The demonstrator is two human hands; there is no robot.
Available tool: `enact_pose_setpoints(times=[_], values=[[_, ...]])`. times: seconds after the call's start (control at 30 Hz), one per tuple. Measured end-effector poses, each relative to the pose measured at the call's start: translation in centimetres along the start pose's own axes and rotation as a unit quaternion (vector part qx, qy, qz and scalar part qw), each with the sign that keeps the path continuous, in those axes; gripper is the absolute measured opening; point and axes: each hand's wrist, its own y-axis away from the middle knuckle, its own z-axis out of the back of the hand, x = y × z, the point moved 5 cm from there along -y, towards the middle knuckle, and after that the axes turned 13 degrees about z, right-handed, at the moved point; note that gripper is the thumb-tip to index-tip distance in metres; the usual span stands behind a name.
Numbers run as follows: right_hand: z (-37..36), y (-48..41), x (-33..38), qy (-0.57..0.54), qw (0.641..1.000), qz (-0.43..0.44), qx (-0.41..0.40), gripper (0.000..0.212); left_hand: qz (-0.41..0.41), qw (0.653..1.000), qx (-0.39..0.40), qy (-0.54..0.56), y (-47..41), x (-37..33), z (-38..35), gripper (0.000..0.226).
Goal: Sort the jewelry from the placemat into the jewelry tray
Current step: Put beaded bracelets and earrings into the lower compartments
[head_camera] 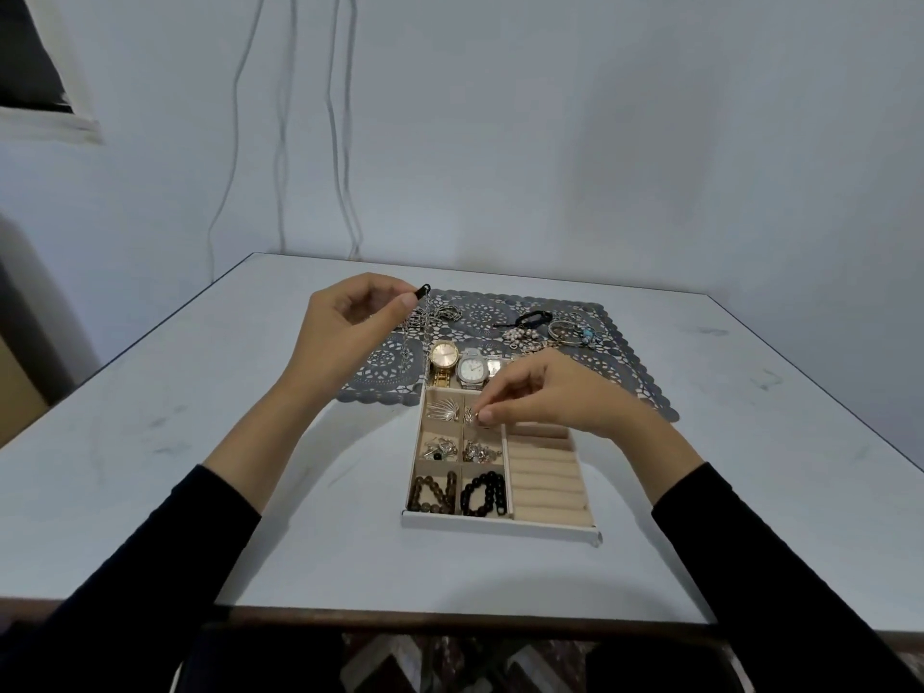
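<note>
A beige jewelry tray [500,524] with small compartments and ring rolls lies in front of a grey lace placemat [625,377]. My left hand [350,332] is raised over the mat's left side and pinches a small black clasp [422,291] from which a silver chain [425,337] hangs. My right hand [545,395] reaches over the tray's upper middle compartment and pinches a small gold piece [482,417]. On the mat lie a gold watch [444,360], a silver watch [471,370], a black bracelet [530,318], a pearl piece [520,336] and bangles [572,332].
Tray compartments hold a silver leaf brooch [442,410], small silver pieces [440,448], brown beads [434,492] and black beads [484,494]. The white table [250,467] ends at a front edge near me. Cables hang down the wall behind.
</note>
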Motion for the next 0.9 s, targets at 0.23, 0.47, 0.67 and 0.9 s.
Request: enact_pose_setpoints(times=[0.23, 0.47, 0.67, 0.9], values=[[-0.3, 0.0, -0.3, 0.054, 0.998, -0.011, 0.042, 0.012, 0.010, 1.000, -0.002, -0.002, -0.2, 1.0, 0.0, 0.012], [-0.4, -0.4, -0.8, 0.076, 0.995, -0.023, 0.060, 0.013, 0.010, 1.000, -0.002, -0.013, -0.4, 1.6, -0.2, 0.010], [-0.8, -0.6, -0.7, 0.116, 0.989, -0.037, 0.080, 0.013, 0.009, 1.000, 0.008, -0.015, -0.4, 1.8, -0.5, 0.007], [-1.0, -0.9, -0.4, 0.157, 0.983, -0.044, 0.083, 0.012, 0.008, 1.000, 0.014, -0.019, -0.5, 1.9, -0.7, 0.006]])
